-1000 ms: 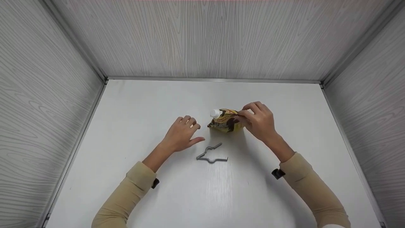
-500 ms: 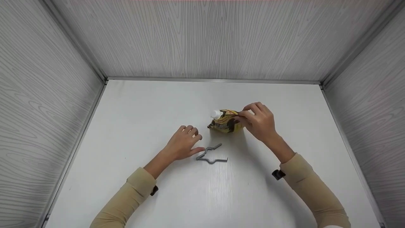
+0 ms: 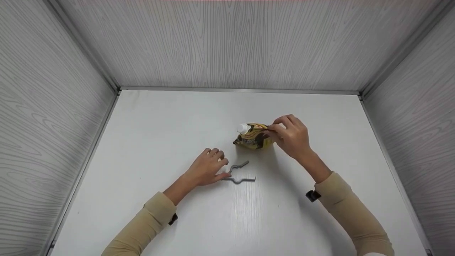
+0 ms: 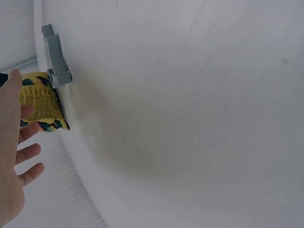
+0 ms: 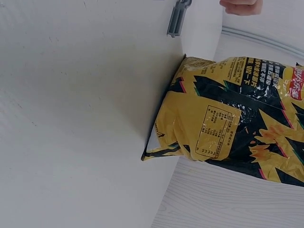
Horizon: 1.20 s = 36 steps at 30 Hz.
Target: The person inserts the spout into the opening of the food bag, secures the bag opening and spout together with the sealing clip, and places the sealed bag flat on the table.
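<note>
Head view gives me a smooth white table [image 3: 177,113], enclosed by upright panels [image 3: 227,42] of grey wood-grain pattern, with a grey metal strip [image 3: 227,90] along the back edge. Near the middle of the table stands a yellow and black glossy plastic bag [image 3: 253,139], with a round white cap [image 3: 243,128] at its top corner. My right hand [image 3: 293,137] pinches the bag's upper edge between thumb and fingers. A slim grey clip [image 3: 237,181] lies spread open in front of the bag. My left hand [image 3: 206,169] holds nothing; its thumb is apart from the fingers and covers the clip's hinge end. Whether the thumb touches it, I cannot tell. Compared with one second ago, the left hand is closer to me, lower beside the clip, while the right hand, the bag and the clip remain almost at the same place.
</note>
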Each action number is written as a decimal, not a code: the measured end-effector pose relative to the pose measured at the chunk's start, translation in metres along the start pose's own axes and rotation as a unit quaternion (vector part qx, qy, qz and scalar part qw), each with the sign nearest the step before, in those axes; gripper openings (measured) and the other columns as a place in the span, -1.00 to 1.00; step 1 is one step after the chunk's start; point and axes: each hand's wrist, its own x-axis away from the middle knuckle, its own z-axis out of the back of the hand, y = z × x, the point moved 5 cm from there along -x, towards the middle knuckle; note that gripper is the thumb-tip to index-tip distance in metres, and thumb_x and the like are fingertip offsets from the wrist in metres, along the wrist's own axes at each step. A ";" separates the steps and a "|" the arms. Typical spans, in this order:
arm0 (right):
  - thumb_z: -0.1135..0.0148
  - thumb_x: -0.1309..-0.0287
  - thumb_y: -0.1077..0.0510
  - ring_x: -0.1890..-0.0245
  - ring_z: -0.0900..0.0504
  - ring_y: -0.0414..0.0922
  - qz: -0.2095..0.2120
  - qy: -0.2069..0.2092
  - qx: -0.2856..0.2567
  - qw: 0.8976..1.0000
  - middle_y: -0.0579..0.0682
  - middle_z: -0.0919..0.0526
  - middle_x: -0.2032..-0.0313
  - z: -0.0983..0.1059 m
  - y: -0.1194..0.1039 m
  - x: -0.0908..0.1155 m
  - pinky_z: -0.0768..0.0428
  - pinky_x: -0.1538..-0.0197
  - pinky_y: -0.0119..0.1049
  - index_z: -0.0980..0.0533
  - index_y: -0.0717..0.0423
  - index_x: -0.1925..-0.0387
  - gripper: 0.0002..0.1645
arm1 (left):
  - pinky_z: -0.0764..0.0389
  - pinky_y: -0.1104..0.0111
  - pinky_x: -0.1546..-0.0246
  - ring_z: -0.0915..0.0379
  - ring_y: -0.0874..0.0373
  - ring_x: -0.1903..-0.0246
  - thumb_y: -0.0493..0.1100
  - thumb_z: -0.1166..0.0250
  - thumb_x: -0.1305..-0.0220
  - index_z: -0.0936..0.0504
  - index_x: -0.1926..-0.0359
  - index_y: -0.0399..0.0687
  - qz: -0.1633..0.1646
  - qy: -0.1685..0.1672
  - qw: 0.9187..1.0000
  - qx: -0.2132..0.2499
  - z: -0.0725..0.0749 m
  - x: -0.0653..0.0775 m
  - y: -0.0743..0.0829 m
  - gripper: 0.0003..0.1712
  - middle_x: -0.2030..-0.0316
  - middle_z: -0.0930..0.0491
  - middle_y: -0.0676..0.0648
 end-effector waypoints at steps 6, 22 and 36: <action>-0.61 -0.12 0.08 0.25 -0.69 0.08 -0.001 -0.003 0.003 1.000 0.08 -0.72 0.32 0.000 0.000 0.000 -0.67 0.26 -0.01 -0.74 0.13 0.33 -0.78 | -0.60 0.12 -0.19 -0.57 0.00 -0.13 0.48 -0.08 -0.46 -0.62 -0.05 0.09 -0.008 -0.002 1.000 0.012 -0.005 0.001 0.005 -0.37 -0.04 -0.66 -0.04; -0.65 -0.05 0.13 0.28 -0.68 0.08 0.000 0.002 -0.001 1.000 0.09 -0.71 0.34 0.000 -0.001 0.000 -0.67 0.28 0.00 -0.74 0.13 0.37 -0.79 | -0.62 0.15 -0.13 -0.55 0.02 -0.07 0.45 -0.09 -0.48 -0.62 -0.03 0.08 -0.035 -0.008 0.999 0.026 -0.013 0.006 0.017 -0.40 -0.01 -0.65 -0.04; -0.65 -0.06 0.13 0.29 -0.68 0.07 0.001 0.001 0.001 1.000 0.09 -0.71 0.34 0.000 -0.001 -0.001 -0.67 0.28 -0.01 -0.73 0.13 0.37 -0.79 | -0.59 0.17 -0.12 -0.55 0.02 -0.06 0.45 -0.12 -0.46 -0.61 -0.04 0.07 -0.036 -0.012 0.999 0.035 -0.018 0.009 0.019 -0.40 -0.04 -0.65 -0.05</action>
